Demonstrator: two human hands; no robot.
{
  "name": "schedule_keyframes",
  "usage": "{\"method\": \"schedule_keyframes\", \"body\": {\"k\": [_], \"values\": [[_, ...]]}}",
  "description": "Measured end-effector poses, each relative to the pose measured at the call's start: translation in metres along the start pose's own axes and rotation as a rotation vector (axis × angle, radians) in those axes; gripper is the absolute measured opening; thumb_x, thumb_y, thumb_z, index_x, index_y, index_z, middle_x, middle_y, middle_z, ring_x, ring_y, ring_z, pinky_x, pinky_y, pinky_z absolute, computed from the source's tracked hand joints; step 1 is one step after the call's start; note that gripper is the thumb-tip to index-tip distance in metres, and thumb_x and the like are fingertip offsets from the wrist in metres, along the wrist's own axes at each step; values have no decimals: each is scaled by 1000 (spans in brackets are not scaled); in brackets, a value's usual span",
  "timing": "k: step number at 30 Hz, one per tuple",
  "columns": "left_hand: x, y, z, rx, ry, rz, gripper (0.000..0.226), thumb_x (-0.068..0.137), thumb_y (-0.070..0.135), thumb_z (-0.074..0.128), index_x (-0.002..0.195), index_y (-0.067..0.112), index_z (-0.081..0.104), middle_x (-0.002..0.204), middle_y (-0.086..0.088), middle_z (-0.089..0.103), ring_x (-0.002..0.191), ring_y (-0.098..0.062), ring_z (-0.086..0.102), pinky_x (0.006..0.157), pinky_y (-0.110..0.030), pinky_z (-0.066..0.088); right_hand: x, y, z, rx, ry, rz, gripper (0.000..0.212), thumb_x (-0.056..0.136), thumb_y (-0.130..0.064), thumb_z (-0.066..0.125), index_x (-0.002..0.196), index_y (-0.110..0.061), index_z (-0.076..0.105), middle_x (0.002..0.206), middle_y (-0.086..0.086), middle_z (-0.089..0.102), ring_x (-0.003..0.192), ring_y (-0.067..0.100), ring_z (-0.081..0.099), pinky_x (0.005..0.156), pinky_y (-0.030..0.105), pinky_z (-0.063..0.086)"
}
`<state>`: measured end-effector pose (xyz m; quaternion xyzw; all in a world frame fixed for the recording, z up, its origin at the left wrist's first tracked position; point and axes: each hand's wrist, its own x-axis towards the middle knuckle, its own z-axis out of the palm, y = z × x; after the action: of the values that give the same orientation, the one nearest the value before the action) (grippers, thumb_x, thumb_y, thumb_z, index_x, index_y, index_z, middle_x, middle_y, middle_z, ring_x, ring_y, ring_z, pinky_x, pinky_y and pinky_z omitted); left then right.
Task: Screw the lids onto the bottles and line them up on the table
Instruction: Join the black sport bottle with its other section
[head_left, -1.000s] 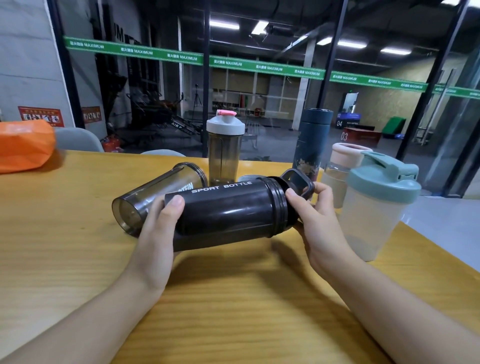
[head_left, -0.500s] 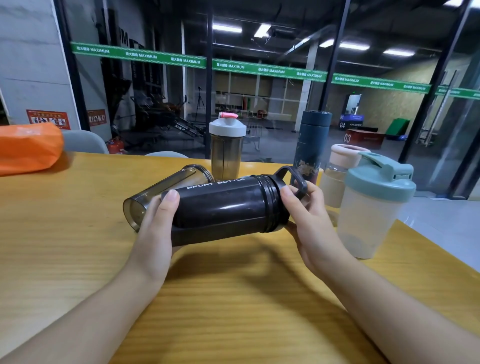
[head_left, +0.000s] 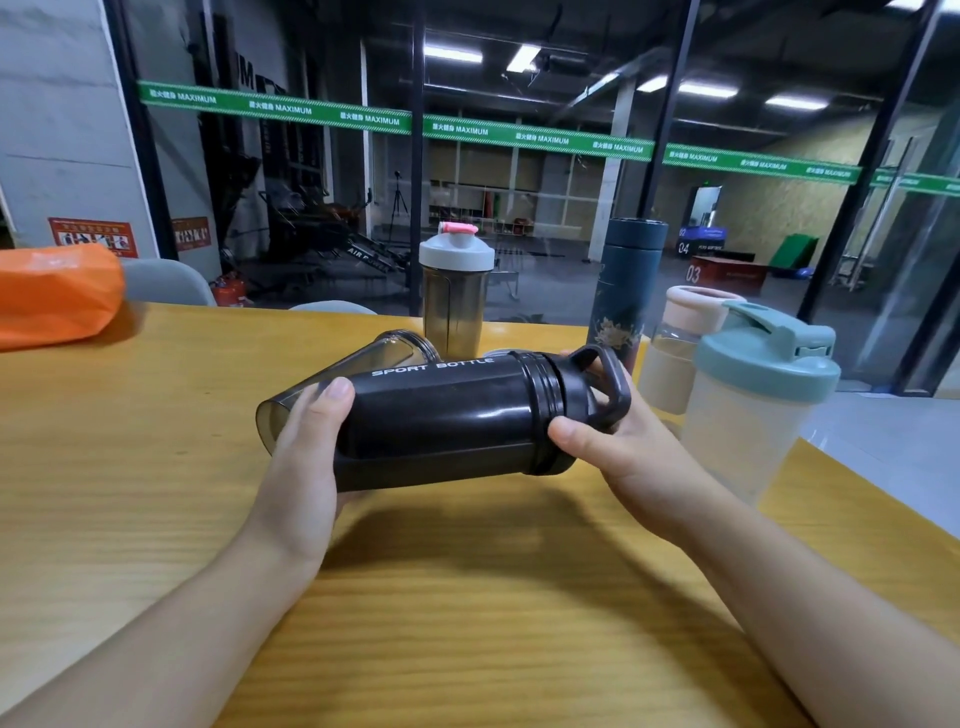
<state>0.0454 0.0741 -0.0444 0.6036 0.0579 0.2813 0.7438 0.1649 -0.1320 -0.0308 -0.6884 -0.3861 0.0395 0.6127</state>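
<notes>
Black bottle (head_left: 447, 421) marked SPORT BOTTLE held on its side at frame centre, just above the wooden desk (head_left: 130, 493), base to the left, lid (head_left: 582, 400) to the right. Left hand (head_left: 306, 467) wrapped round the base end, thumb lying on top: grip grasping the bottle. Right hand (head_left: 618, 447) curled round the black lid with its carry loop, thumb pressed against the lid's rim: grip grasping the lid. Behind the black bottle, a clear smoky bottle (head_left: 332, 384) lying on its side with its open mouth toward the upper right, no lid on it. Standing at upper centre, a smoky shaker (head_left: 456, 291) with a white lid and pink cap. Right of that, a tall dark blue flask (head_left: 626, 291) with a flower print, upright and capped. Further right, a small clear bottle (head_left: 675, 353) with a beige lid, partly hidden by a frosted shaker (head_left: 753, 410) with a teal lid at the right edge of the desk. Orange bag (head_left: 57, 296) at the left edge of the frame, on the far side of the desk.
</notes>
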Motion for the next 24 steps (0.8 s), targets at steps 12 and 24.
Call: {"method": "schedule_keyframes", "body": {"k": [12, 24], "values": [[-2, -1, -2, 78, -135, 14, 53, 51, 50, 71, 102, 38, 62, 98, 9, 73, 98, -13, 68, 93, -43, 50, -7, -11, -14, -188, -148, -12, 84, 63, -20, 82, 127, -42, 32, 118, -35, 56, 115, -11, 51, 89, 4, 39], [-2, 5, -1, -55, -86, -207, 60, 67, 47, 62, 119, 19, 60, 119, -15, 61, 106, -31, 62, 64, -37, 60, -5, -14, -17, -312, -156, -69, 92, 61, -30, 85, 138, -33, 33, 131, -15, 54, 125, 3, 48, 105, 27, 39]]}}
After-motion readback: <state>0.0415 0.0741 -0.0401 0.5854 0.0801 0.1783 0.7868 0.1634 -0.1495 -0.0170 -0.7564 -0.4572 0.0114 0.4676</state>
